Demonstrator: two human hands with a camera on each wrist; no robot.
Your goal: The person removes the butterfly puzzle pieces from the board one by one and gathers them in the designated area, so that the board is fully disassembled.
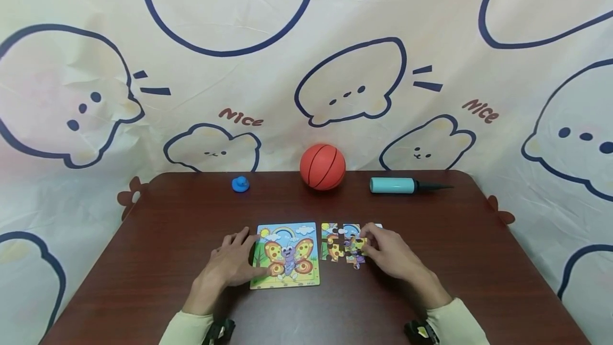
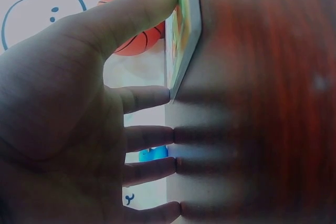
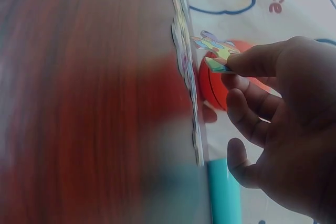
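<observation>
My left hand [image 1: 231, 261] rests at the left side of a butterfly picture board [image 1: 289, 232], its thumb on the picture. In the left wrist view the fingers [image 2: 149, 135] reach straight down to the table, the index finger at the board's corner. Between thumb and index finger, my right hand [image 1: 394, 253] pinches a jigsaw piece [image 3: 224, 50], raised above the table. Under and beside that hand lie several flat jigsaw pieces [image 1: 330, 251] with gaps among them, right of the board. The right hand hides part of this group.
Along the back of the brown table [image 1: 182, 217] lie a blue rubber duck [image 1: 240, 184], an orange basketball [image 1: 323, 166] and a turquoise hand pump [image 1: 391, 185] with a black nozzle. A curtain [image 1: 268, 84] printed with cartoon animals hangs behind.
</observation>
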